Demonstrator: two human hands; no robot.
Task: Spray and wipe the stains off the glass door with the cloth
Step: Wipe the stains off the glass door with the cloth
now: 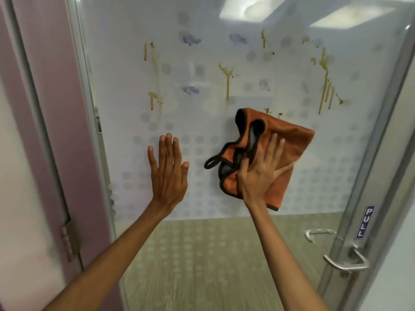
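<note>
The glass door [202,122] fills the view, its frosted dot pattern streaked with brown drips [228,84] and several purple smudges [190,39]. My right hand [260,173] presses a crumpled orange cloth [289,140] with black edging flat against the glass, just below the middle drips. My left hand [168,171] lies flat on the glass to the left of the cloth, fingers spread, holding nothing. No spray bottle is in view.
A metal lever handle [345,263] and a blue PULL sign [365,222] sit on the door's right frame. A pinkish door frame [67,131] with a hinge [69,241] runs down the left. Wood-look flooring shows through the lower glass.
</note>
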